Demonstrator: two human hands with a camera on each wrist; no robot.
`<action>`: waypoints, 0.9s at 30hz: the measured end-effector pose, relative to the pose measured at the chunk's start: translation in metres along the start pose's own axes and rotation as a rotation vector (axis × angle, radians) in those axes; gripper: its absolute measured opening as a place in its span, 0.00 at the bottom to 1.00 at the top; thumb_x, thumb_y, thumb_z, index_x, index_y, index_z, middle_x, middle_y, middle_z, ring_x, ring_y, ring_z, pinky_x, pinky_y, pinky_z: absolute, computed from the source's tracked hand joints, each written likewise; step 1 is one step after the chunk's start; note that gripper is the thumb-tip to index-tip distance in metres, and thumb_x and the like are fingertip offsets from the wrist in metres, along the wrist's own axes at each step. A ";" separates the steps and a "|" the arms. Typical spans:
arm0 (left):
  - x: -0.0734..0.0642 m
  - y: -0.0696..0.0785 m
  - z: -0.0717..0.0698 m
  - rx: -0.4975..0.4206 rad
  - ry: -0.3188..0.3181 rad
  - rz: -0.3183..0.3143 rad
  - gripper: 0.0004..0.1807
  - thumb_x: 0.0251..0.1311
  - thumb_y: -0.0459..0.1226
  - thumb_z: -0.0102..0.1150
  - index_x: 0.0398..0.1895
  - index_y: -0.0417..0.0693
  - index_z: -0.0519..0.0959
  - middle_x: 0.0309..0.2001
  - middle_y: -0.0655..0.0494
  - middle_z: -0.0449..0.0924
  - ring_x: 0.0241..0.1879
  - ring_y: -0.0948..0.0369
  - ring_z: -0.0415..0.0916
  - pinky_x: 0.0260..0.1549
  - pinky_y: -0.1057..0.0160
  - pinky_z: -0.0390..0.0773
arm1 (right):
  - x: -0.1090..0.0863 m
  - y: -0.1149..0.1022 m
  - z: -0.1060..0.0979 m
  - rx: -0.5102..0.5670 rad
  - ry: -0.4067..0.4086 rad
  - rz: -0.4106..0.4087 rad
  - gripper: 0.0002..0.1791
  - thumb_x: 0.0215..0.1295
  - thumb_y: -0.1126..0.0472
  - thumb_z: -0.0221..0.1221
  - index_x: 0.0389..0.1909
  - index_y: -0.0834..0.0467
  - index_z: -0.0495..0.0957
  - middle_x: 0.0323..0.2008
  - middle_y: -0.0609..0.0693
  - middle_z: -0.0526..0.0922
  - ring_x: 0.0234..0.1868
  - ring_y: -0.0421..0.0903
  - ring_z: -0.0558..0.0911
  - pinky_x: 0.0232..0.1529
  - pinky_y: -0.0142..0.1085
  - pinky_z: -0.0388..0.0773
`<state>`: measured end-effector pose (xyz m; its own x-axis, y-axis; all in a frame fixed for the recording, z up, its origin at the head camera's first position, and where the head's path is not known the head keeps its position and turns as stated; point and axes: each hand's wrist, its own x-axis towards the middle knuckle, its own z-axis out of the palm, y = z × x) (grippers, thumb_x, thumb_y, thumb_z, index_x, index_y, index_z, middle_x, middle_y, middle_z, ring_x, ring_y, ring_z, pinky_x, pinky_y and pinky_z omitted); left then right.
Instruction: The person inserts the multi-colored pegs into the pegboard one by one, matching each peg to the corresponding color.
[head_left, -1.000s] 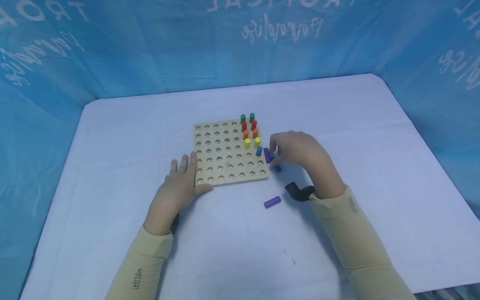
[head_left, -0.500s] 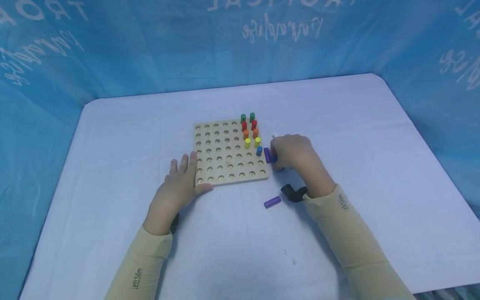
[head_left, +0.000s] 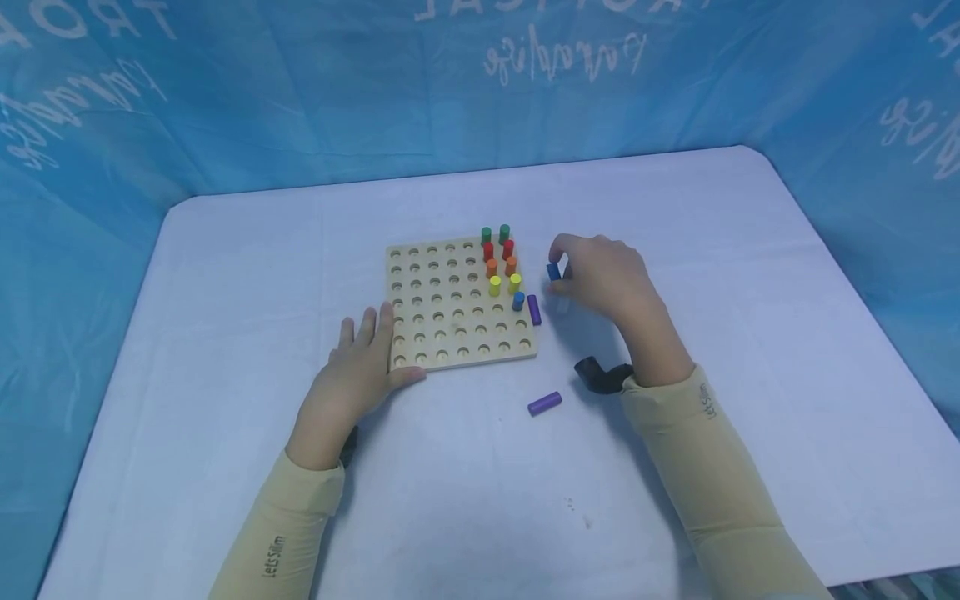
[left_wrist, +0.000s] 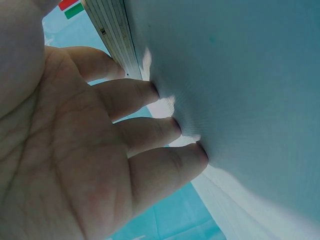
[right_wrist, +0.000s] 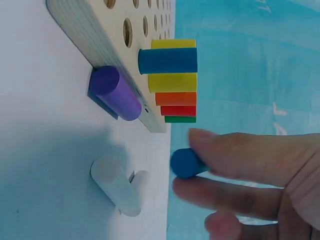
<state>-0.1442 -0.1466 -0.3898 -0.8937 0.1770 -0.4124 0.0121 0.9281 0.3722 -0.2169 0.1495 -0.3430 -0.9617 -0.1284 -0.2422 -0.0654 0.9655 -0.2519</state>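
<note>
Just right of the board [head_left: 450, 326], over the worktop [head_left: 420, 517]: blue peg [head_left: 553, 272] | right hand [head_left: 603, 279]: pinching it | left hand [head_left: 356, 379]: fingers spread at board edge, gripping nothing | imo keep peg upright, push straight, board braced

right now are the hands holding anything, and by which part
The right hand pinches a blue peg by its sides, one end showing; the left hand rests at the pegboard, gripping nothing.
</note>
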 end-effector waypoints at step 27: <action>-0.001 0.000 -0.001 0.004 0.000 0.000 0.56 0.65 0.58 0.56 0.80 0.41 0.35 0.79 0.32 0.34 0.76 0.32 0.28 0.70 0.29 0.48 | -0.007 -0.019 0.000 0.109 0.176 -0.114 0.17 0.61 0.55 0.69 0.46 0.52 0.74 0.44 0.50 0.86 0.37 0.50 0.81 0.41 0.43 0.78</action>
<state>-0.1438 -0.1473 -0.3887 -0.8935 0.1767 -0.4128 0.0133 0.9294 0.3689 -0.2089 0.1324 -0.3370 -0.9819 -0.1849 -0.0416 -0.1568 0.9156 -0.3704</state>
